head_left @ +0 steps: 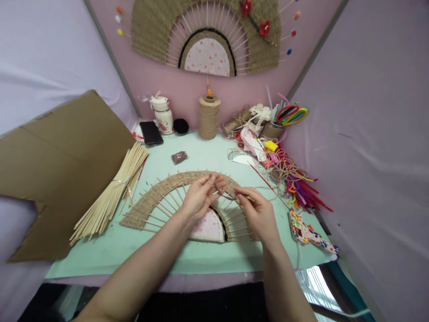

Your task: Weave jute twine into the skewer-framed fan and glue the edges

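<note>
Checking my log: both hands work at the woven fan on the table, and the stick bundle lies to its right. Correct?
Wrong side. The head view shows the left hand and right hand at the woven fan on the table, but the stick bundle lies to its left.

— Where is the woven fan (167,197)?

— I have it at the middle of the surface (134,255), with my left hand (197,199) and right hand (258,213) side by side on its upper rim.

— And around it?

— The stick bundle (110,197) lies to the left, with the cardboard sheet (56,165) further left. The twine spool (209,117) stands behind, the phone (151,132) to its left. The pipe cleaners (301,188) lie to the right, and another fan (150,31) hangs on the back wall.
</note>
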The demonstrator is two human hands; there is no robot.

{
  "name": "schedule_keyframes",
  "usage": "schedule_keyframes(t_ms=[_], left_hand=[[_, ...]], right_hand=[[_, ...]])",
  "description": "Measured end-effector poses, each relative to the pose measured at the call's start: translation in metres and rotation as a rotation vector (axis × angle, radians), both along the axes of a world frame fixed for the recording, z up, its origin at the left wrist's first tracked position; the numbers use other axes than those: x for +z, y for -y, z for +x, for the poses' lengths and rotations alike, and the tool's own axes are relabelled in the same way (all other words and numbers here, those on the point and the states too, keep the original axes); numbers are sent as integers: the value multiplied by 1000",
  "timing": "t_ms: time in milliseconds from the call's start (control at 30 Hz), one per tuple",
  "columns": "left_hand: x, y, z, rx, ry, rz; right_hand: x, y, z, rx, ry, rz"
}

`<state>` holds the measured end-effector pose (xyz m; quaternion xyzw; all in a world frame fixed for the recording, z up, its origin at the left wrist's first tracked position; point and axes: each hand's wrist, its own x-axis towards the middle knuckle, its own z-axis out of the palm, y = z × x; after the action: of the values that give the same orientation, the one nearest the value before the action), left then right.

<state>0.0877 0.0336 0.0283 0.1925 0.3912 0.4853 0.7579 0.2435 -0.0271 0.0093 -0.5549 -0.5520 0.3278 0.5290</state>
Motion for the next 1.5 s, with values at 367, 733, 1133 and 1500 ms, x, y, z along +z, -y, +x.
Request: schedule_keyframes(t_ms=[367,733,1133,1500], left_hand=[[-16,24,17,-209,92,-105],[-12,21,16,-147,161,-172],[-27,21,1,-450,-70,5],[-22,26,15,-81,5,-87]], right_hand=[[-5,-12,-8,41,492,143],[-12,2,-1,12,513,172],[-3,7,8,67,186,53],[-15,7,-14,-162,388,216]])
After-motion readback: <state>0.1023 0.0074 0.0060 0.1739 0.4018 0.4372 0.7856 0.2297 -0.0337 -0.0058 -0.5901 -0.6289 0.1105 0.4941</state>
